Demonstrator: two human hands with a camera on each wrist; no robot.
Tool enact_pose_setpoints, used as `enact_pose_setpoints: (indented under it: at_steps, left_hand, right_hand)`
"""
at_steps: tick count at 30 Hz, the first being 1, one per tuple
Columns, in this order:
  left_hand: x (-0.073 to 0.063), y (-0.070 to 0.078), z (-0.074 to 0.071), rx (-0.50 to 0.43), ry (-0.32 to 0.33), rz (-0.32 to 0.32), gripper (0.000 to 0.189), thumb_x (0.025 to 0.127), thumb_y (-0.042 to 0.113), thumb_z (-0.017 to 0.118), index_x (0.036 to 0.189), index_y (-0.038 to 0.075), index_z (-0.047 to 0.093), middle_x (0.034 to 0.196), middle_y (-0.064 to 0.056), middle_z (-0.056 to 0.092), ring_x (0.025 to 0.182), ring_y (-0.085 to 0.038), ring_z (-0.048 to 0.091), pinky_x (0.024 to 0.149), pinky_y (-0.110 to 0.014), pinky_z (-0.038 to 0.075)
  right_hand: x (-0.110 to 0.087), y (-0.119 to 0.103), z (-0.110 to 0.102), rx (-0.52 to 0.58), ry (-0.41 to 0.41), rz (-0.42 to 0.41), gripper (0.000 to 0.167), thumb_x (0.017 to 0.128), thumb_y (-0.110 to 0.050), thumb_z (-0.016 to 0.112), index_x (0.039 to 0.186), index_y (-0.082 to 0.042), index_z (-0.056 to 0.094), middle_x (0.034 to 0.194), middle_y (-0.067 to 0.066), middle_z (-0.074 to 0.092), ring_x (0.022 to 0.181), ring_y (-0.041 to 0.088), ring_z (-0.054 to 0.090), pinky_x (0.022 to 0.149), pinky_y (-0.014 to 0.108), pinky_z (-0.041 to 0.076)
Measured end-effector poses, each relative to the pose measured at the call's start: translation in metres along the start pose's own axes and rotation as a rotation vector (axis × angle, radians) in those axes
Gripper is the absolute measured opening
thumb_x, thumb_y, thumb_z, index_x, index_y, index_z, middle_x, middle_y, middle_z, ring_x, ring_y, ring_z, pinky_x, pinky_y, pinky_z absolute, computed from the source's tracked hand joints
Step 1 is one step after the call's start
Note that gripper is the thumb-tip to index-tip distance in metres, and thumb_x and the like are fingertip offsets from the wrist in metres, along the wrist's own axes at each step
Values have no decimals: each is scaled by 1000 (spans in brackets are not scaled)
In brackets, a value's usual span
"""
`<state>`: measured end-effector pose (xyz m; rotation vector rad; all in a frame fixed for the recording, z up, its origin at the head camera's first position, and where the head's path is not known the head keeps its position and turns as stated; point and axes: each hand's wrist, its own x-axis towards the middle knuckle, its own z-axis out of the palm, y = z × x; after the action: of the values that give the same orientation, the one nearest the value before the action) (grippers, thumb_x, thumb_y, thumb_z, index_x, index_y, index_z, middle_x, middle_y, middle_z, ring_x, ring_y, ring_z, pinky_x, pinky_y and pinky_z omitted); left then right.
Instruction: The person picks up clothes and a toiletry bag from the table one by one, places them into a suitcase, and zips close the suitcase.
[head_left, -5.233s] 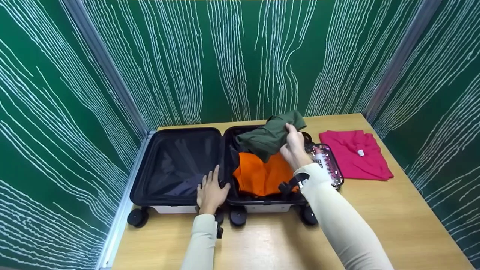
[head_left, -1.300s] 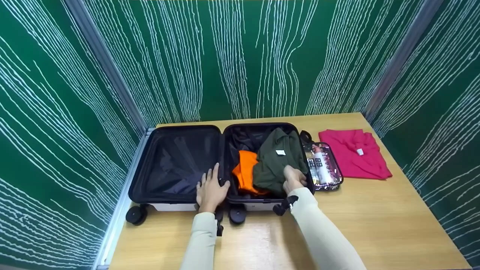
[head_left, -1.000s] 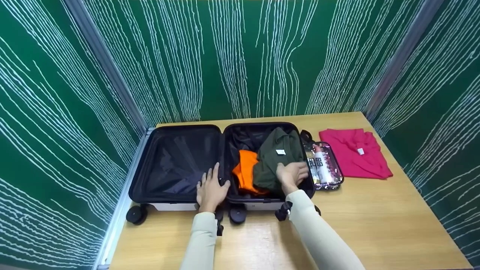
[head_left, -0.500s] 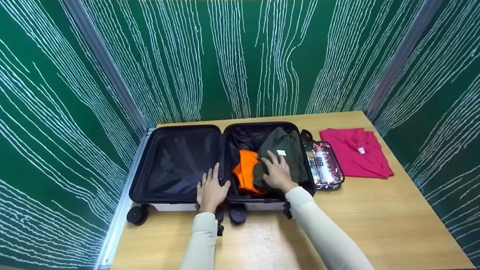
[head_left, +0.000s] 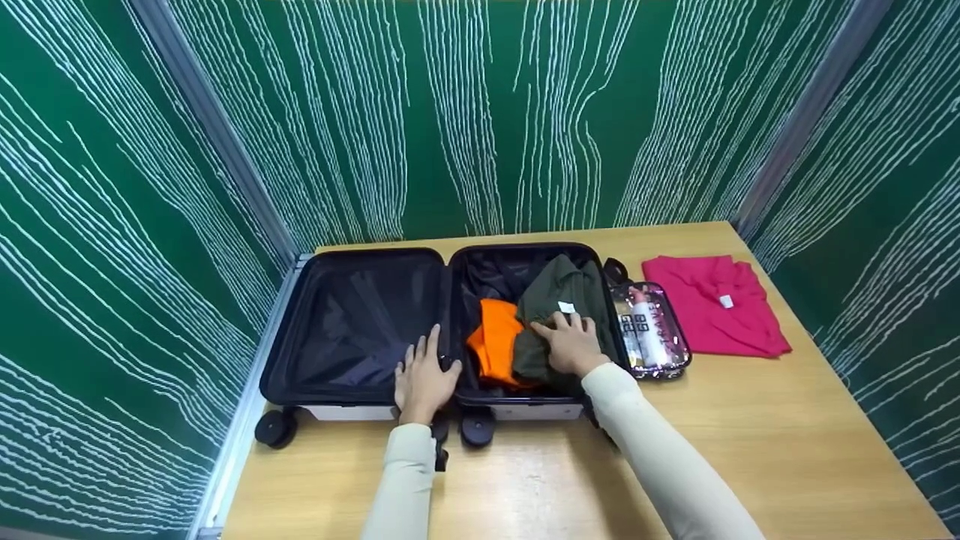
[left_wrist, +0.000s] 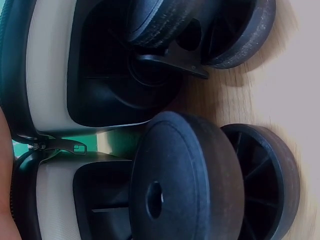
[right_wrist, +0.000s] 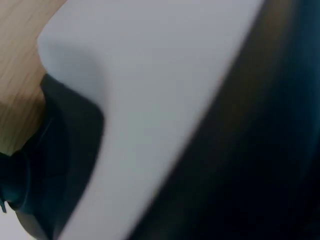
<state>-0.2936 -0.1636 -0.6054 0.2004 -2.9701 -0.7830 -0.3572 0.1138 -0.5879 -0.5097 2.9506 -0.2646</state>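
A suitcase (head_left: 352, 401) lies spread flat on the table, its two halves side by side. My left hand (head_left: 425, 382) rests, fingers spread, on the near rim where the halves meet; the left wrist view shows only an edge of this hand. In the right half, a dark green shirt (head_left: 559, 289) with a white tag lies partly over a bright orange garment (head_left: 495, 341). My right hand (head_left: 571, 345) touches the green shirt just below its tag, fingers apart and slightly bent. The right wrist view has the suitcase's pale shell (right_wrist: 150, 90) close up, without the hand.
A clear toiletry pouch (head_left: 651, 330) with bottles stands against the suitcase's right side. Beyond it a folded pink shirt (head_left: 716, 304) lies on the wooden table (head_left: 787, 435). Black wheels (head_left: 276, 429) stick out along the suitcase's near side. Green walls (head_left: 480, 120) enclose the back and sides.
The green shirt, earlier held up over the orange garment, now lies in the right half. My right hand let go of it, moved left across it, then slightly right. The left hand stayed put.
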Motion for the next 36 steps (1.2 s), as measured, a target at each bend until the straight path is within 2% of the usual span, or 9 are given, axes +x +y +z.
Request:
enact_pose_setpoints:
  at_steps: [4, 9, 17, 23, 26, 30, 33, 36]
  left_hand:
    - [0, -1, 0, 5, -4, -5, 80, 94, 48, 64, 162, 35, 26, 164, -10, 40, 153, -39, 33, 121, -65, 24]
    - [-1, -1, 0, 2, -10, -1, 79, 94, 49, 63, 163, 35, 26, 164, -10, 39, 153, -38, 32, 122, -65, 24]
    - [1, -3, 0, 33, -4, -4, 80, 94, 51, 62, 163, 36, 25, 164, -10, 40, 153, -37, 33, 122, -63, 25]
    - [0, -3, 1, 9, -4, 3, 80, 93, 51, 61, 163, 35, 25, 164, -11, 39, 153, -38, 32, 122, -65, 24]
    - [0, -4, 1, 7, -4, 2, 79, 94, 51, 60, 163, 35, 25, 164, -11, 39, 153, -39, 32, 121, -66, 24]
    - [0, -5, 1, 14, 0, -3, 79, 94, 52, 61, 162, 35, 26, 164, -10, 40, 153, -38, 33, 121, -65, 25]
    - [0, -4, 0, 12, -1, -2, 79, 94, 51, 61, 162, 35, 26, 164, -10, 40, 153, -38, 33, 121, -65, 25]
    - [0, -3, 0, 14, -9, -2, 79, 94, 51, 61, 163, 35, 25, 164, -10, 39, 153, -38, 32, 121, -65, 25]
  right_hand:
    - [-2, -1, -2, 13, -34, 42, 62, 92, -5, 51, 151, -27, 53, 143, 19, 47, 134, 48, 38, 113, 69, 25]
    - [-3, -4, 0, 22, -45, 51, 57, 94, -7, 50, 149, -24, 55, 145, 22, 50, 135, 47, 41, 116, 68, 24]
    - [-5, 0, 10, 59, -64, -7, 57, 95, -9, 47, 151, -18, 52, 155, 18, 49, 140, 49, 43, 116, 70, 25]
    - [-13, 2, 0, 188, -103, -9, 60, 93, -8, 50, 152, -16, 51, 162, 17, 41, 147, 54, 32, 117, 73, 19]
    - [-17, 7, -6, 255, -85, -29, 59, 93, -8, 52, 152, -13, 50, 162, 17, 41, 148, 57, 28, 117, 75, 19]
    - [-16, 16, -12, 322, 22, -75, 57, 93, -7, 55, 149, -8, 52, 159, 20, 44, 145, 58, 31, 114, 77, 24]
    - [-12, 29, -17, 358, 186, -80, 54, 90, -4, 59, 143, -1, 56, 151, 25, 52, 139, 55, 42, 112, 74, 31]
    - [-10, 48, -25, 381, 347, -29, 51, 87, -1, 61, 137, 6, 57, 142, 29, 57, 133, 53, 49, 113, 66, 36]
